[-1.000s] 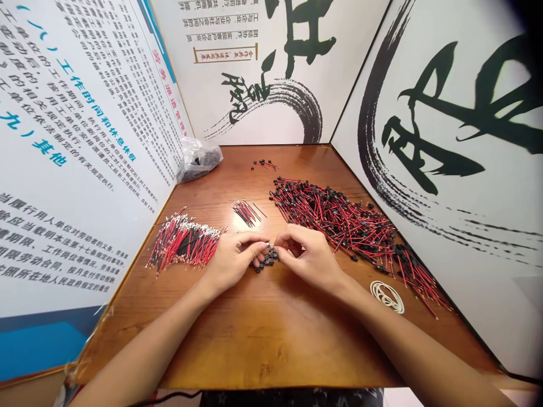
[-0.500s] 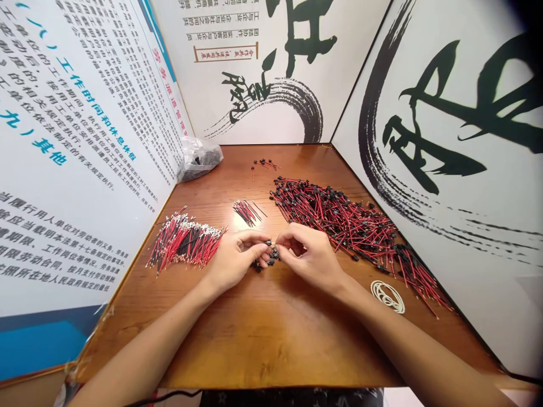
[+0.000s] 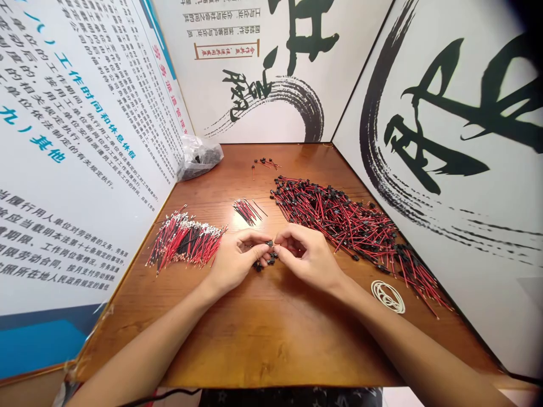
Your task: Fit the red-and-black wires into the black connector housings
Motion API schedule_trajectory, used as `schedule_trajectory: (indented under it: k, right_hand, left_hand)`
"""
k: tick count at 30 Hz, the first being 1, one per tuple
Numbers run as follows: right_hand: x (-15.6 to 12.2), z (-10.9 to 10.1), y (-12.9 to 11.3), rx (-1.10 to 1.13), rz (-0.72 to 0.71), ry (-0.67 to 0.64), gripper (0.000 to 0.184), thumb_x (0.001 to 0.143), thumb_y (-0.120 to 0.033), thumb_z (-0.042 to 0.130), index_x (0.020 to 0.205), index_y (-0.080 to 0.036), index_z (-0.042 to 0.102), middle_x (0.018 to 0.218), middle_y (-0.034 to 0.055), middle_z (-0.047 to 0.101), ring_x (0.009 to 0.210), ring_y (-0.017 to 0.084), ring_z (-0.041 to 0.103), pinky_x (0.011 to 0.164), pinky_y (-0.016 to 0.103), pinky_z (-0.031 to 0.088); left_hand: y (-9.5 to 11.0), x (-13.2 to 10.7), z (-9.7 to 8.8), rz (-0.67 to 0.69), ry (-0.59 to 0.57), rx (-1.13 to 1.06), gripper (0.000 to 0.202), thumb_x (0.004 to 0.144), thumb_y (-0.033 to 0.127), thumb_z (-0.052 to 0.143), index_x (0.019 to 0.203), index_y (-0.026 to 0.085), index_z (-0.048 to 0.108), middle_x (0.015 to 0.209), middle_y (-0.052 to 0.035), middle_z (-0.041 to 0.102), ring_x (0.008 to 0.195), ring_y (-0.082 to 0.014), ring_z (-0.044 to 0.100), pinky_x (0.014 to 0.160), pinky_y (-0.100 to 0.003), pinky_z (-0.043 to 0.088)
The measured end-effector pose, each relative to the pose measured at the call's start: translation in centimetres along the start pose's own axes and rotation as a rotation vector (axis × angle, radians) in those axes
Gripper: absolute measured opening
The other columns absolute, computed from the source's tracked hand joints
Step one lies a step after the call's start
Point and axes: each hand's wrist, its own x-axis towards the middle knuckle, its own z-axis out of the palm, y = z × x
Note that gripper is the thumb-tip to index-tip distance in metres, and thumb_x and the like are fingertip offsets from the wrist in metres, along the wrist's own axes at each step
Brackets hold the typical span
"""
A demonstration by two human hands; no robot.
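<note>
Between the fingertips of my left hand is a small black connector housing, pinched by thumb and forefinger. My right hand is closed in a pinch right beside it, thumb and forefinger touching or nearly touching the housing's right side. What lies in the right fingers is mostly hidden, perhaps a wire end. Under the hands, several loose black connector housings lie on the table, partly covered by my left fingers. Just beyond the hands is a small bunch of red and black wires.
A pile of red and black wires with pale terminals lies left. To the right spreads a large heap of wires with black connectors. Cream rubber bands lie near it. A plastic bag stands back left. Printed panels enclose the table.
My right fingertips have come closer to the black housing in my left hand, and the gap between the two hands has narrowed. The piles have not moved.
</note>
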Motion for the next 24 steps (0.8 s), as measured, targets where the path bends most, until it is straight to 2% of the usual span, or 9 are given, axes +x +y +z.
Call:
schedule_trajectory:
  k: [9, 15, 24]
  right_hand:
    - [0.17, -0.33, -0.01, 0.099, 0.048, -0.062, 0.009, 0.081, -0.016, 0.055, 0.072, -0.019, 0.056, 0.069, 0.0008, 0.058, 0.063, 0.014, 0.05, 0.058, 0.027, 0.039]
    - [0.29, -0.21, -0.06, 0.083, 0.034, -0.054, 0.011, 0.081, -0.016, 0.054, 0.071, -0.019, 0.057, 0.068, 0.0006, 0.058, 0.063, 0.014, 0.05, 0.058, 0.027, 0.038]
    - [0.33, -0.38, -0.01, 0.062, 0.047, -0.045, 0.011, 0.082, -0.016, 0.056, 0.072, -0.018, 0.059, 0.069, 0.0004, 0.06, 0.061, 0.012, 0.05, 0.057, 0.026, 0.038]
  left_hand:
    - [-0.27, -0.22, -0.12, 0.123, 0.008, 0.128, 0.008, 0.081, 0.018, 0.069, 0.086, 0.013, 0.071, 0.068, -0.0038, 0.071, 0.055, -0.0128, 0.066, 0.056, -0.026, 0.058]
    - [-0.63, -0.39, -0.52, 0.231, -0.004, 0.317, 0.007, 0.084, 0.017, 0.067, 0.087, 0.015, 0.073, 0.073, -0.005, 0.073, 0.06, -0.0137, 0.067, 0.059, -0.025, 0.057]
    - [-0.58, -0.1, -0.69, 0.21, 0.016, 0.314, 0.008, 0.082, 0.015, 0.067, 0.088, 0.014, 0.072, 0.075, -0.0049, 0.072, 0.061, -0.0138, 0.066, 0.059, -0.025, 0.055]
